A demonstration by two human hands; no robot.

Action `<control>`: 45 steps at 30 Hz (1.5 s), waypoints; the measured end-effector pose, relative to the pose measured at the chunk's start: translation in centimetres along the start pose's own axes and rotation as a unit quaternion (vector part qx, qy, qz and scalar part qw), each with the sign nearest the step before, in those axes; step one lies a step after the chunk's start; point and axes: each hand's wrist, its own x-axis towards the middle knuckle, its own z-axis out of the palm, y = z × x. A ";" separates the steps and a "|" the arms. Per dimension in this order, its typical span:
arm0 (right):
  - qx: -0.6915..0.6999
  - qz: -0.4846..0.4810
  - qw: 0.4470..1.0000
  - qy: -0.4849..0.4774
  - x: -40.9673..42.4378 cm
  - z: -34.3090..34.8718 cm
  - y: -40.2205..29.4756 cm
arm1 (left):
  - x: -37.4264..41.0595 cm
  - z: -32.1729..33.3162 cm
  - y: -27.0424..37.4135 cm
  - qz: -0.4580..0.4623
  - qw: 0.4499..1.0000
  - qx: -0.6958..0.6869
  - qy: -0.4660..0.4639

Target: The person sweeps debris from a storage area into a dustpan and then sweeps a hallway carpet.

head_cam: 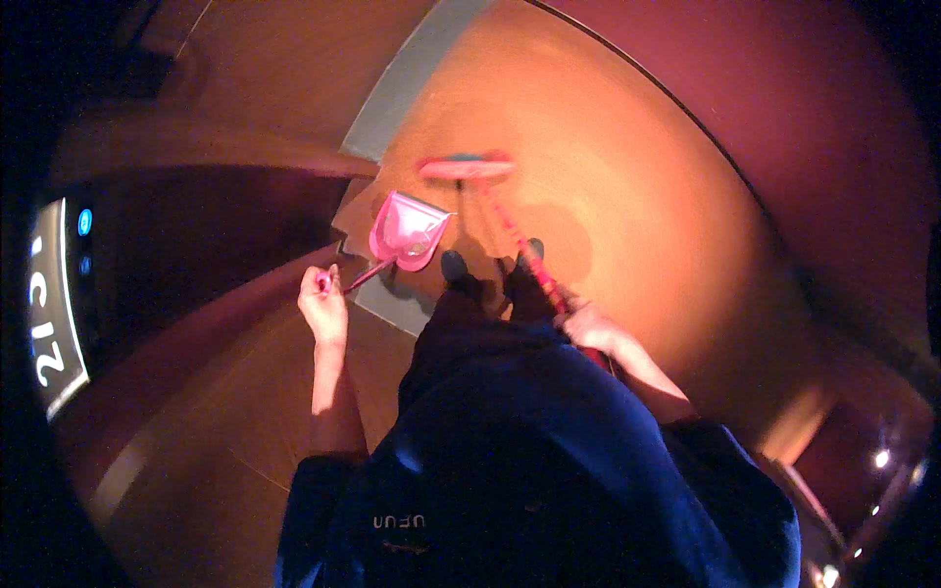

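Note:
My left hand (323, 303), at the left, is closed around the end of the handle of a pink long-handled dustpan (412, 229). The dustpan's wide lip points up and to the right in the view, and small bits seem to lie in its pan. A red patterned broom handle (533, 266) is in the grip of my right hand (592, 327). It slants up to the pink broom head (467, 167), which is blurred and lies across the floor above the dustpan, apart from it. My shoes show between the dustpan and the broom handle.
Orange-brown floor (632, 162) spreads ahead, with a grey strip (404, 88) crossing it. A dark red wall (823, 132) curves along the right. A dark recess and a low ledge are at the left, near a lit sign (55, 309) with writing.

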 end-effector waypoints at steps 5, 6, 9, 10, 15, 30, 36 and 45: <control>0.165 0.132 0.956 0.206 -1.9 -8.4 5.3 | 0.2 2.4 4.1 0.028 0.998 -0.005 -0.053; 0.172 0.143 0.947 0.231 -1.7 -9.6 6.5 | 0.2 3.5 4.1 0.042 0.995 -0.066 -0.062; 0.300 0.117 0.926 0.198 2.0 -7.5 10.6 | 4.1 5.8 2.0 0.033 0.978 -0.165 -0.121; 0.269 0.070 0.939 0.201 2.5 -3.3 9.3 | 4.9 4.8 1.6 0.061 0.980 -0.133 -0.136; 0.194 -0.193 0.960 0.068 6.5 14.9 1.1 | 8.9 3.1 3.7 0.099 0.971 0.000 -0.220; 0.619 0.234 0.581 0.475 -1.0 27.6 -2.9 | 22.7 4.9 -1.0 0.312 0.883 -0.064 -0.344; 0.594 0.124 0.653 0.453 11.7 33.2 -6.4 | 25.0 6.4 0.2 0.350 0.834 -0.129 -0.407; 0.433 -0.116 0.754 0.480 18.0 38.0 -14.2 | 23.8 9.0 2.7 0.382 0.765 -0.132 -0.501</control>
